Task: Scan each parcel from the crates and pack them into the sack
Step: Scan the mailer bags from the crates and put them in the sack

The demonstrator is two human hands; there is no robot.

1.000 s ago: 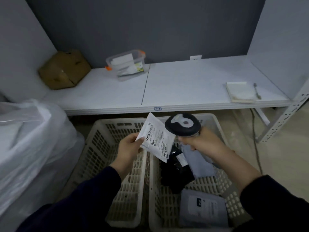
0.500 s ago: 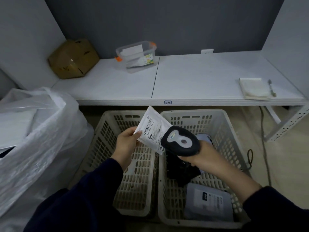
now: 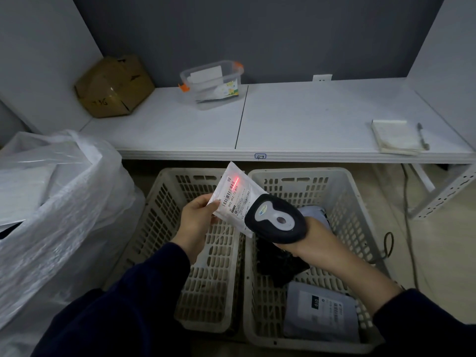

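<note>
My left hand (image 3: 196,219) pinches a small white parcel (image 3: 234,195) by its lower left edge, above the gap between two crates. A red scan line glows on its barcode label. My right hand (image 3: 315,238) grips a black handheld scanner (image 3: 275,219) aimed at the label, its head overlapping the parcel's lower right corner. The right crate (image 3: 342,199) holds a black parcel (image 3: 277,264), a grey parcel (image 3: 320,311) with a label and another grey one partly hidden behind the scanner. The left crate (image 3: 164,210) looks bare inside. The white plastic sack (image 3: 59,202) stands at left.
A low white shelf (image 3: 296,124) runs behind the crates with a cardboard box (image 3: 113,86), a clear plastic container (image 3: 213,83), and a notepad (image 3: 394,136) with a pen (image 3: 422,136). Cables (image 3: 409,228) trail on the floor at right.
The scanner has come lower and closer to the parcel, and a red scan line now shows on the label. My head view has shifted, bringing the sack more into sight.
</note>
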